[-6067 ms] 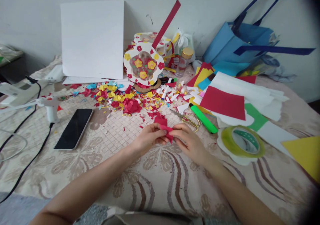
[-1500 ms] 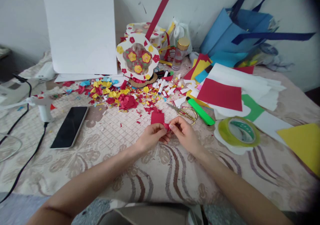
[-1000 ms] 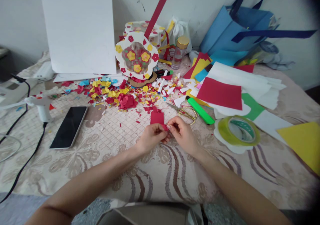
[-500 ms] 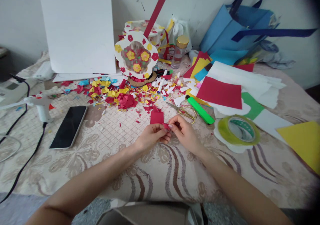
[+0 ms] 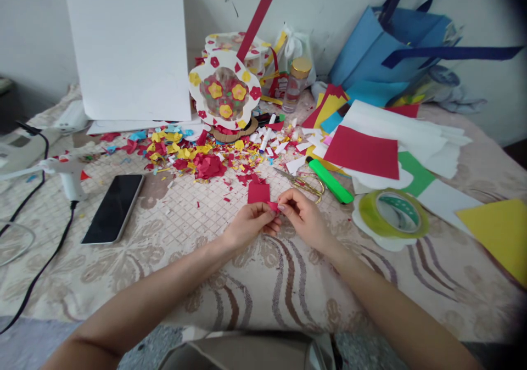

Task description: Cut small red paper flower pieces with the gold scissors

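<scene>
At centre frame, the left hand [image 5: 249, 228] and right hand [image 5: 302, 222] pinch one small red paper piece [image 5: 272, 206] between fingertips, both grips clenched on it. One scissors [image 5: 302, 181], one green marker [image 5: 330, 181], one tape roll [image 5: 393, 214] lie right; one phone [image 5: 112, 208] left.
</scene>
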### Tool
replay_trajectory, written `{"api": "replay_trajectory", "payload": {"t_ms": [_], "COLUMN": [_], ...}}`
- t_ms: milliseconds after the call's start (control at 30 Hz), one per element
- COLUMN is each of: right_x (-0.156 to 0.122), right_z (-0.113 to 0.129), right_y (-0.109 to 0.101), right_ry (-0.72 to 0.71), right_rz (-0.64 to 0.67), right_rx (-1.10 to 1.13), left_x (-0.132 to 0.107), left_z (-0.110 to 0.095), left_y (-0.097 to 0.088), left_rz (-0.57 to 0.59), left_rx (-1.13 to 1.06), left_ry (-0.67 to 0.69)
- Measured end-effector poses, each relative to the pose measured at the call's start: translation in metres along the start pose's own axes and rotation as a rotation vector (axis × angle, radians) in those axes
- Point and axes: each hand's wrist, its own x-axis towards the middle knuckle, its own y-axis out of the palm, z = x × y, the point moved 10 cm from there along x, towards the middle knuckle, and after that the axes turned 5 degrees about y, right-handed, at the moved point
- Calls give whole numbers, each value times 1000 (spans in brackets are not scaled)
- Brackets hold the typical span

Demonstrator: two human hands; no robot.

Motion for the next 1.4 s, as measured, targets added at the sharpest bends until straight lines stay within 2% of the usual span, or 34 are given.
{"api": "replay_trajectory", "payload": {"t_ms": [300,500,767,1167,1400], "right_x": [0,1,0,0,1], "right_z": [1,3,7,5,1], "right_y": [1,-1,2,5,1], "right_ry": [2,-7,-20,-10,8], "right_rz": [-8,-28,-16,-10,-13], "right_rx": [-37,-60,-89,-73,-38], "left_x": [1,-1,0,3,-1], "left_z": [-11,-14,-8,-7,-3], "left_y": [-2,2,-3,-10,0], "left_rz": [-19,8,-42,-76,-40], "left_rx": [187,194,183,220,40], "left_ry": [143,152,128,164,74]}}
